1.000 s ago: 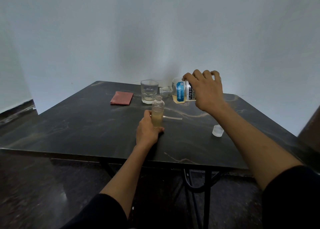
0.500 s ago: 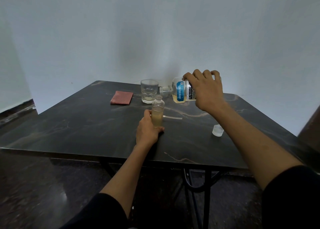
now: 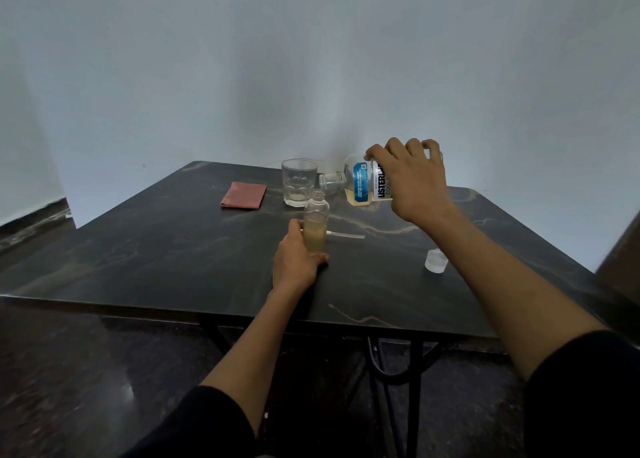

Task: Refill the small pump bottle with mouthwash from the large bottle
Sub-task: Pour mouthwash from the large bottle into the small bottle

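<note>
The table (image 3: 173,249) has a dark top that looks like polished stone with pale veins, smooth and a little glossy. The large bottle (image 3: 360,184) and the small bottle (image 3: 316,222) are clear plastic. The tumbler (image 3: 299,182) near the far edge is clear glass. The reddish cloth (image 3: 243,195) looks matt. The cap (image 3: 435,261) is cloudy plastic.

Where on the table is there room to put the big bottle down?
Bare top lies left of the left hand, below the red cloth, and between the small bottle and the clear cap. It is crowded at the back, where the glass, the pump tube and the tilted large bottle in the right hand sit close.
</note>
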